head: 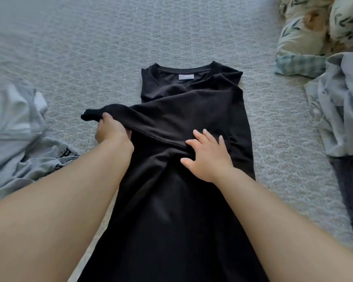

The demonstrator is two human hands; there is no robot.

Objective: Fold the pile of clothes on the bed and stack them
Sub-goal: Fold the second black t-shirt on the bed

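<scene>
- A black garment (192,123) lies lengthwise in the middle of the bed (110,47), its round neckline at the far end with a small white label (185,77) inside the collar, its lower part running off the near edge of the view between the two forearms.
- One side of the garment is folded across its body, leaving a diagonal fold edge from the far right down toward the near left; a sleeve end (90,116) pokes out to the left past that edge.
- The left hand (110,132) grips this sleeve, its fingers curled round the cloth and lifting it slightly off the bed.
- The right hand (208,155) rests flat on the middle of the garment, fingers straight and spread, pressing the cloth where the fold edge ends.
- The bed cover is grey-blue with a quilted, pebbled pattern.
- On the left, near the left forearm, lies a crumpled pale grey garment (14,127) with a dark printed patch.
- On the right lies a heap of pale blue-grey clothes (340,110) with darker cloth beneath on the near side.
- In the far right corner sits floral bedding (318,25), with a checked piece of cloth (298,64) just below it.
</scene>
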